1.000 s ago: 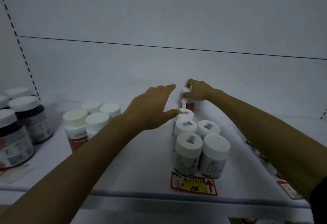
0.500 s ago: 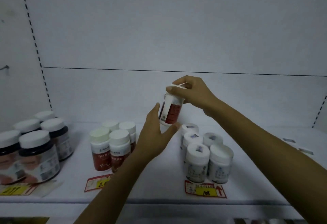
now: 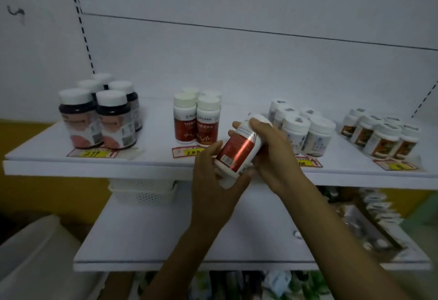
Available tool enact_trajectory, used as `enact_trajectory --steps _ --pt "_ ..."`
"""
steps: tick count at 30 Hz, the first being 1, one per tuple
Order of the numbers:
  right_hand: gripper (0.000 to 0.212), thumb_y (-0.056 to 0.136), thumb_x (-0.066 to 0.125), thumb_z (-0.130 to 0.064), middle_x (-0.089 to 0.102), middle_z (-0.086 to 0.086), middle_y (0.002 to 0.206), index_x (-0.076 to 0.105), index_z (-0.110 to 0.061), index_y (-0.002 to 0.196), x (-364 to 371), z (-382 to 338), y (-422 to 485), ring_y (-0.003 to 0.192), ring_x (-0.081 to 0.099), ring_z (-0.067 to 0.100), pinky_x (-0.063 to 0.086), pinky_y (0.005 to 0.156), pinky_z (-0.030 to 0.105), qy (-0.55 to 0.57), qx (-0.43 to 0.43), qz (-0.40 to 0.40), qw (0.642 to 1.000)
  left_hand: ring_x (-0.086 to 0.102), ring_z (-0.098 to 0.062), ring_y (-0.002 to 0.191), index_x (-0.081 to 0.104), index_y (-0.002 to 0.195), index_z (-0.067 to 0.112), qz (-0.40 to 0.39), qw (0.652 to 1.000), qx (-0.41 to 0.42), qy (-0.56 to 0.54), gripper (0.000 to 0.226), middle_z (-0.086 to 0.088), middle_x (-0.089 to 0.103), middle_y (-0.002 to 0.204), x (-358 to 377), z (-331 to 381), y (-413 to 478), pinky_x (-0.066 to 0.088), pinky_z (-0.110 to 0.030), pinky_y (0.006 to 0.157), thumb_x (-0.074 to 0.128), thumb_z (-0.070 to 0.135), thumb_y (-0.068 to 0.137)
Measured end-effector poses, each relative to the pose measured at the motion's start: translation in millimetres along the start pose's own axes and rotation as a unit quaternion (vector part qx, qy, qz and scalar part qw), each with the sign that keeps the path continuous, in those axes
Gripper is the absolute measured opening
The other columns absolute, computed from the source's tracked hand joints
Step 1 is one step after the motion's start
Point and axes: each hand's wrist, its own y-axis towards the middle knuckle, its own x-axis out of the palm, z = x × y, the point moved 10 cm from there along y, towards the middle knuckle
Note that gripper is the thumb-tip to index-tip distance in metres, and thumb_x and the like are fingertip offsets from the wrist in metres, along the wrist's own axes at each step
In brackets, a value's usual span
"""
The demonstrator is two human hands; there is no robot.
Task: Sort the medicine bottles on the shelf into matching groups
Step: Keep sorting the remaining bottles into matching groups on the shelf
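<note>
A white bottle with a red label (image 3: 239, 150) is tilted in front of the shelf edge, held by both hands. My left hand (image 3: 213, 179) cups its base from below. My right hand (image 3: 272, 150) wraps its cap end. On the white shelf (image 3: 154, 157) stand groups of bottles: dark bottles with white caps (image 3: 99, 115) at the left, matching red-label bottles (image 3: 196, 119) in the middle, white bottles (image 3: 301, 126) behind my right hand, and brown-label bottles (image 3: 381, 136) at the right.
Yellow price tags (image 3: 94, 153) lie along the shelf front. A lower white shelf (image 3: 154, 228) carries a white perforated basket (image 3: 144, 192) and packets (image 3: 369, 216) at the right. A pale bin (image 3: 35, 257) sits lower left.
The red-label bottle was picked from behind the white group, lifted, then brought down and forward in front of the shelf edge. My left hand closed on its base. The view pulled back.
</note>
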Motion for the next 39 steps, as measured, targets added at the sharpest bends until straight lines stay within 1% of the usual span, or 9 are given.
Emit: enact_trajectory --steps 4,6,10,14,20,25,31,35,39 --pt "0.018 0.078 0.056 -0.017 0.07 0.015 0.1 0.073 -0.014 0.085 22.7 17.6 -16.2 0.104 0.06 0.03 0.046 0.096 0.046 0.061 0.049 -0.066 0.995 0.067 -0.011 0.092 0.051 0.109 0.035 -0.103 0.943 -0.197 -0.248 0.039 0.005 0.066 0.105 10.7 -24.1 -28.2 0.056 -0.021 0.072 0.064 0.052 0.077" --pt "0.023 0.084 0.05 -0.015 0.068 0.015 0.104 0.069 -0.012 0.096 27.4 23.9 -21.4 0.103 0.06 0.028 0.047 0.096 0.042 0.082 0.061 -0.082 0.991 0.07 -0.02 0.087 0.054 0.101 0.033 -0.115 0.906 -0.255 -0.319 0.029 -0.002 0.07 0.095 14.1 -31.3 -39.6 0.058 -0.028 0.071 0.055 0.048 0.075" --pt "0.034 0.084 0.057 -0.026 0.061 0.014 0.11 0.058 -0.007 0.113 14.4 30.9 -27.8 0.099 0.058 0.024 0.047 0.093 0.042 -0.005 0.023 -0.012 1.0 0.063 -0.005 0.096 0.052 0.105 0.033 -0.017 0.972 -0.124 -0.2 0.037 0.012 0.061 0.106 -23.4 -16.6 -38.6 0.055 -0.02 0.072 0.071 0.024 0.074" --pt "0.012 0.091 0.057 -0.025 0.067 0.0 0.097 0.059 -0.017 0.1 18.1 33.4 -38.7 0.091 0.063 0.015 0.052 0.078 0.03 -0.094 -0.012 -0.006 0.996 0.054 0.008 0.104 0.043 0.107 0.04 0.033 0.994 -0.039 -0.1 0.055 0.023 0.051 0.112 -41.2 -9.0 -37.6 0.052 -0.012 0.073 0.078 0.017 0.071" --pt "0.012 0.091 0.056 -0.023 0.066 0.0 0.095 0.06 -0.016 0.1 13.6 37.0 -38.1 0.092 0.062 0.016 0.051 0.079 0.03 -0.121 -0.011 0.01 0.993 0.052 0.01 0.106 0.042 0.11 0.042 0.002 0.993 -0.055 -0.105 0.055 0.024 0.049 0.115 -36.5 -17.2 -42.5 0.052 -0.013 0.078 0.075 0.018 0.074" --pt "0.017 0.091 0.056 -0.025 0.066 0.002 0.097 0.06 -0.014 0.104 13.6 39.7 -33.9 0.092 0.062 0.018 0.051 0.081 0.032 -0.131 -0.006 0.007 0.991 0.055 0.016 0.095 0.046 0.117 0.027 -0.016 0.987 -0.097 -0.131 0.045 0.025 0.052 0.106 -33.9 -25.6 -41.0 0.047 -0.005 0.072 0.068 0.015 0.081" --pt "0.027 0.092 0.054 -0.037 0.066 0.01 0.107 0.062 -0.014 0.104 7.4 36.2 -26.2 0.096 0.062 0.023 0.051 0.091 0.043 -0.156 0.002 0.033 0.987 0.063 -0.01 0.099 0.05 0.104 0.041 -0.037 0.977 -0.14 -0.155 0.038 0.017 0.06 0.108 -28.6 -34.8 -39.1 0.056 -0.037 0.085 0.073 0.035 0.074" --pt "0.024 0.09 0.056 -0.037 0.067 0.005 0.105 0.063 -0.017 0.103 7.1 28.3 -19.8 0.099 0.063 0.022 0.052 0.091 0.038 -0.177 0.003 0.038 0.984 0.065 -0.013 0.099 0.05 0.1 0.041 -0.042 0.973 -0.155 -0.165 0.048 0.015 0.061 0.108 -21.9 -35.1 -34.2 0.055 -0.041 0.086 0.067 0.057 0.058" --pt "0.032 0.087 0.06 -0.039 0.069 0.003 0.1 0.063 -0.012 0.106 14.5 9.0 -14.0 0.093 0.066 0.019 0.053 0.08 0.029 -0.239 -0.019 0.012 0.971 0.064 -0.012 0.1 0.049 0.102 0.037 -0.047 0.978 -0.13 -0.156 0.039 0.01 0.062 0.108 -21.1 -29.6 -21.8 0.056 -0.036 0.086 0.075 0.032 0.074"
